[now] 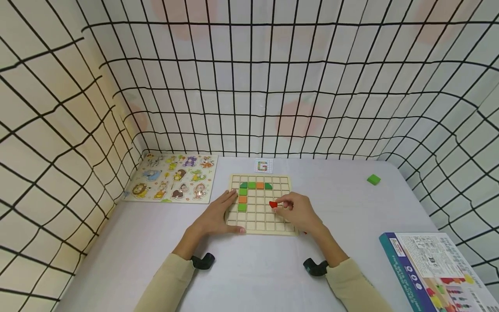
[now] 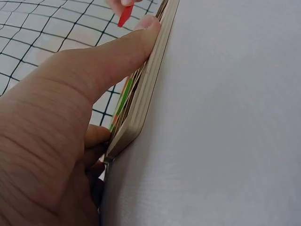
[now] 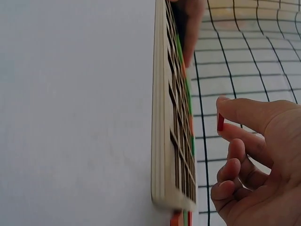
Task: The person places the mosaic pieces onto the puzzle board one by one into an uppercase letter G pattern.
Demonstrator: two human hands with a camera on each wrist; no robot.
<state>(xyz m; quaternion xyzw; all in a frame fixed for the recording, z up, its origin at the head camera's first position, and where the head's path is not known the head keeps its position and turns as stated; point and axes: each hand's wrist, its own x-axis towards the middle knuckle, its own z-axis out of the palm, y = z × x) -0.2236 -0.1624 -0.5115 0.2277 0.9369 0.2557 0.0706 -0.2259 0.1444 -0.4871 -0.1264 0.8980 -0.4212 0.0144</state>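
A wooden grid board point(image 1: 257, 219) lies on the table, with green and orange tiles point(image 1: 242, 199) in a row near its top and down its left side. My left hand point(image 1: 218, 213) rests at the board's near left corner, thumb along the near edge and fingers by the left edge. Between thumb and index finger, my right hand point(image 1: 298, 210) pinches a small red tile point(image 1: 273, 204) over the right part of the board. The right wrist view shows this red tile point(image 3: 220, 122) edge-on, raised off the board; the other fingers are bent.
A small pattern card point(image 1: 264, 166) lies behind the board. An animal puzzle board point(image 1: 175, 178) is at the back left, a green block point(image 1: 373, 179) at the back right. A printed box point(image 1: 432, 264) stands front right. More tiles point(image 3: 176, 219) show beside the board. Black-lined netting surrounds the table.
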